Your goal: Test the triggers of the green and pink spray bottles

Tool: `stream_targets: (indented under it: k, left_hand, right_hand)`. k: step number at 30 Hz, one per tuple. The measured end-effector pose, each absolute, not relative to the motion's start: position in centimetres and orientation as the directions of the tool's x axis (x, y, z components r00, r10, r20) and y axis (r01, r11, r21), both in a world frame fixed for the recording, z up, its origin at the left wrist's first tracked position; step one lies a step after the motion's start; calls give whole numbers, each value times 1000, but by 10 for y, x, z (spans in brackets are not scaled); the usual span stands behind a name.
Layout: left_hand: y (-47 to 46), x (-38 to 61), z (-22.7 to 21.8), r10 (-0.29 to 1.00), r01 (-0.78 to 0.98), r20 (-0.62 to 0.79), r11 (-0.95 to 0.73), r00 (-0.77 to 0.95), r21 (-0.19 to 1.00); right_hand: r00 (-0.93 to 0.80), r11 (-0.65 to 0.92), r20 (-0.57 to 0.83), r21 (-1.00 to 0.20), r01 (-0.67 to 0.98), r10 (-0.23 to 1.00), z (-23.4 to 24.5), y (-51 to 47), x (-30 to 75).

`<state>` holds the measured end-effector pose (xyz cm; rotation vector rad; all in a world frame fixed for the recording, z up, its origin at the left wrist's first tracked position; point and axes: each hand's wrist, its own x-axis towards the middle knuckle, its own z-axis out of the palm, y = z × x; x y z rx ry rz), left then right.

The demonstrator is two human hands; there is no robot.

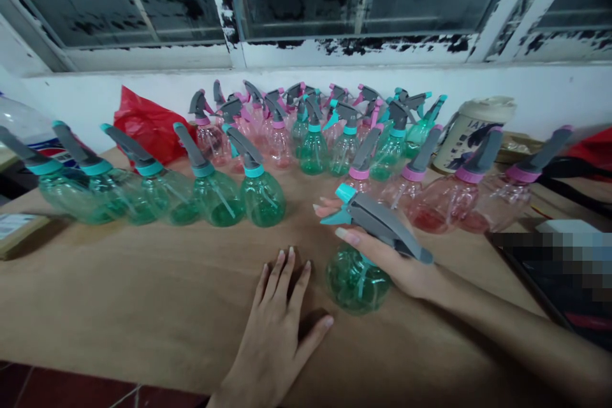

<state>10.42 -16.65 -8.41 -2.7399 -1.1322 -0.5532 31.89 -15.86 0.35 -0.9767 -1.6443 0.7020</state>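
Brown surface [143, 306], set below a window [373, 0] with flaking paint on its frame.

Right grip [411, 271]: curled about the neck of one green spray bottle [356, 284], thumb on the near side, fingers behind; turquoise nozzle directed left. Whether the base bears weight cannot be told.

Left grip [277, 325]: palm down on the surface, fingers spread, holding nothing; just left of the held bottle.

Beyond the left grip, to its left: green row [262, 201], five bottles. Beyond the right grip: pink row [437, 207], four bottles. Farther out, between both: mixed cluster [313, 150], pink and green, number uncertain.

Progress, as judged: spray heads appear fitted throughout, held bottle included; two front rows look arranged by colour. The held bottle stands apart, in hand, so seemingly unfinished; any further remainder cannot be told.
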Motion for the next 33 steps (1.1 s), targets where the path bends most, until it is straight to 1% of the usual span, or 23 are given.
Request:
stream_targets:
  k: [6, 11, 17, 24, 28, 33]
  left_hand:
    - [-166, 104, -85, 672, 705, 363, -707, 646, 54]
    - [-167, 104, -83, 679, 711, 357, -701, 641, 57]
    - [-167, 104, -82, 670, 702, 347, -711, 657, 44]
    - [-167, 105, -82, 677, 705, 345, -706, 650, 57]
    - [-167, 106, -82, 668, 707, 353, -707, 655, 28]
    - [-168, 106, -80, 676, 713, 341, -701, 653, 23]
  right_hand:
    - [-116, 477, 463, -847, 234, 879, 5, -159, 319]
    - [-122, 454, 438, -866, 208, 891, 8, -158, 318]
    - [-192, 421, 393, -897, 136, 899, 13, -157, 318]
    - [-139, 462, 441, -845, 268, 887, 4, -157, 324]
    - [-111, 468, 455, -850, 242, 883, 2, -157, 324]
    - [-158, 429, 404, -883, 188, 901, 7, -156, 323]
